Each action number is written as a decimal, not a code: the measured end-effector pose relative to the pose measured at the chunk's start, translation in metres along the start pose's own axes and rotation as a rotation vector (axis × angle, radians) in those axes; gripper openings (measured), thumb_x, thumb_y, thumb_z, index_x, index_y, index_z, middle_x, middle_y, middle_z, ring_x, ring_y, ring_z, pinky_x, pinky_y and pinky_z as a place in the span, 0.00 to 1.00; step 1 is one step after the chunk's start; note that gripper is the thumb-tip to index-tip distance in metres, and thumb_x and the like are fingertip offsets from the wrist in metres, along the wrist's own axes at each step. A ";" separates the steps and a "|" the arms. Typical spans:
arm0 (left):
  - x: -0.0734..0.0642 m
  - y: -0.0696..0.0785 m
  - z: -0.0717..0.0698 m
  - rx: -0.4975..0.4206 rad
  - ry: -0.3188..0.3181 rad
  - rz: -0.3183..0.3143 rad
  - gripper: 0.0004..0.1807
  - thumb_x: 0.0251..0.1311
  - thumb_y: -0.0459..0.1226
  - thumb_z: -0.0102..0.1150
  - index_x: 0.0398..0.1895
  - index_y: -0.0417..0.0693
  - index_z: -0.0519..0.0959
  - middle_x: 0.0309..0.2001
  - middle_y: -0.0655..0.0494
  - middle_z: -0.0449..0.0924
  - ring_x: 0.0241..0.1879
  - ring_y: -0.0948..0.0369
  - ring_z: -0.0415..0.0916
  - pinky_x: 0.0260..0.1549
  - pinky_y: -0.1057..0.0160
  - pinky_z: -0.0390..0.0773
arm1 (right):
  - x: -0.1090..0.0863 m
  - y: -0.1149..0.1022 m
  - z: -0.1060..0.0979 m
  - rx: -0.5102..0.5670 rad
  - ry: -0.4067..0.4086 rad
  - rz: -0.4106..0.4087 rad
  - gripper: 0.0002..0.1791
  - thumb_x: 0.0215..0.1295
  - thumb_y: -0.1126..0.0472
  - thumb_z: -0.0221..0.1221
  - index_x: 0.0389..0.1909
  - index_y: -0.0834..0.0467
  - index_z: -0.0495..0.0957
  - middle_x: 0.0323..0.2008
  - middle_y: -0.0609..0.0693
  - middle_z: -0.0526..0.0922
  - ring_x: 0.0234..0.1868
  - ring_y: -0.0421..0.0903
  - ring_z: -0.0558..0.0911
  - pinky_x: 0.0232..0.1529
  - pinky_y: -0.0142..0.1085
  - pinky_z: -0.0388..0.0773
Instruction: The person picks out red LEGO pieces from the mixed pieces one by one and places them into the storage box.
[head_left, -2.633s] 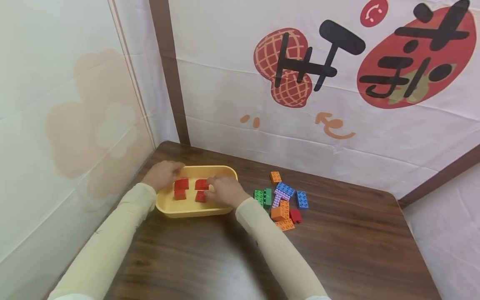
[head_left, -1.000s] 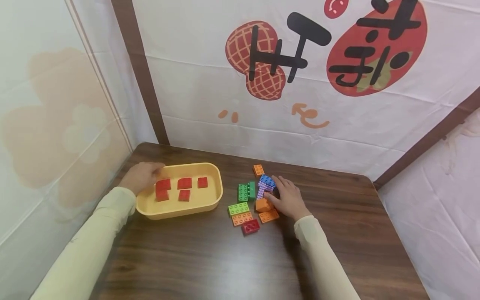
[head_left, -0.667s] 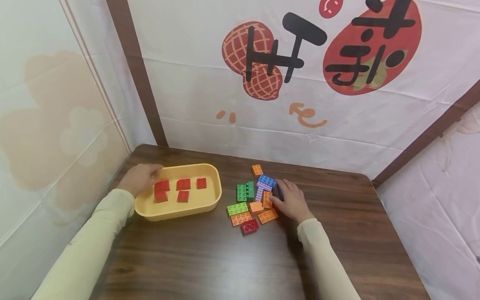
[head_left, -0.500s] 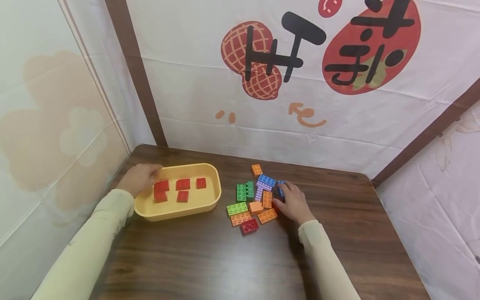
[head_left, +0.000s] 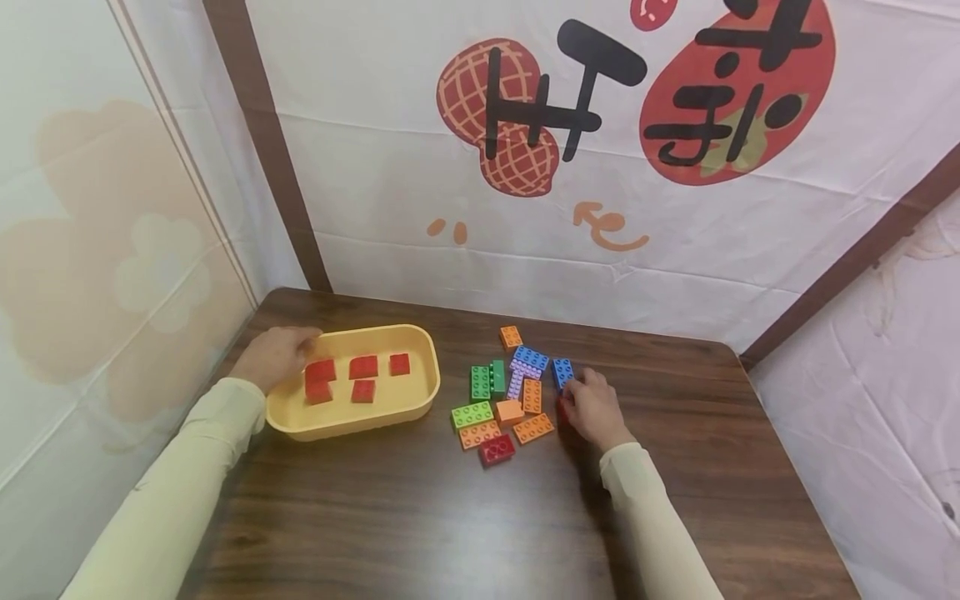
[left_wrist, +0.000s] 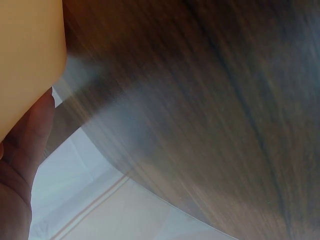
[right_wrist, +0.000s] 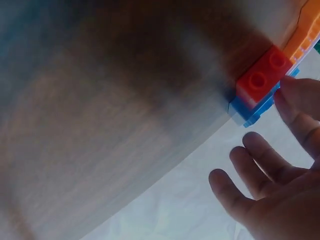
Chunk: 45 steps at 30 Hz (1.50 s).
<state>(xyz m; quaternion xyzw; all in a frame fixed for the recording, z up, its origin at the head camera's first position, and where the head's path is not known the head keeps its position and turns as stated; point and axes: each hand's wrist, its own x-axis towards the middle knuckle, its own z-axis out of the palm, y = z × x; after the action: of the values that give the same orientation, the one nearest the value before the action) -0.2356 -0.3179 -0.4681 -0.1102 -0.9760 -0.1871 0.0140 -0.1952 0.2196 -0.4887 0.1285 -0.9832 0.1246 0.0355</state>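
My left hand (head_left: 273,358) grips the left end of a yellow plastic tub (head_left: 431,392), also at the edge of the left wrist view. Several red toy bricks (head_left: 363,367) lie in the tub. On the right, my right hand (head_left: 596,408) pinches a small red brick (right_wrist: 262,75) between thumb and index fingertips, the other fingers spread apart from it. A blue brick (head_left: 563,373) lies just beyond those fingertips. Left of the hand are a flat orange brick (head_left: 533,428), an upright-looking orange block (head_left: 510,412) and a dark red brick (head_left: 497,450).
The wooden table (head_left: 390,517) stands in a corner of white printed cloth (head_left: 375,208). Among the loose bricks are green bricks (head_left: 481,383), a lime brick (head_left: 472,415), a purple brick (head_left: 514,383) and an orange brick (head_left: 511,337) near the back edge.
My right hand went from the tub to the loose bricks, leaving another red brick in the tub. It has uncovered the blue brick and shifted nearer, a red brick now showing at its fingertips.
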 end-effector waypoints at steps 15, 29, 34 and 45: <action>-0.001 -0.009 0.001 0.012 0.028 0.018 0.20 0.65 0.30 0.56 0.59 0.37 0.79 0.49 0.36 0.83 0.48 0.38 0.79 0.53 0.34 0.74 | 0.002 -0.010 -0.002 -0.010 -0.149 0.094 0.18 0.64 0.61 0.68 0.52 0.57 0.76 0.38 0.56 0.77 0.35 0.52 0.77 0.38 0.48 0.83; -0.001 -0.011 -0.004 0.025 0.045 0.035 0.19 0.62 0.29 0.56 0.57 0.38 0.80 0.41 0.42 0.84 0.39 0.43 0.80 0.48 0.36 0.77 | 0.017 -0.041 -0.023 0.317 -0.115 0.147 0.12 0.65 0.59 0.64 0.48 0.55 0.80 0.43 0.52 0.77 0.44 0.52 0.76 0.46 0.46 0.83; 0.000 -0.009 -0.004 -0.006 0.040 0.033 0.20 0.63 0.29 0.57 0.58 0.38 0.80 0.43 0.42 0.84 0.41 0.42 0.80 0.49 0.36 0.77 | 0.026 -0.063 -0.027 0.372 -0.086 0.097 0.12 0.65 0.59 0.62 0.49 0.55 0.81 0.43 0.51 0.78 0.43 0.51 0.75 0.43 0.43 0.83; 0.002 -0.005 -0.001 -0.012 0.019 0.021 0.21 0.63 0.29 0.56 0.59 0.37 0.79 0.47 0.40 0.84 0.45 0.42 0.79 0.53 0.37 0.75 | 0.053 -0.118 -0.042 0.350 -0.077 -0.099 0.13 0.69 0.58 0.59 0.51 0.55 0.84 0.46 0.51 0.80 0.44 0.49 0.77 0.47 0.43 0.82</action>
<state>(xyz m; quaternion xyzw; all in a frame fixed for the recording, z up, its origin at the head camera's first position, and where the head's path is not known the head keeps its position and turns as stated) -0.2382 -0.3225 -0.4684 -0.1187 -0.9735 -0.1937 0.0247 -0.2142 0.1064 -0.4148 0.1856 -0.9396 0.2869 -0.0190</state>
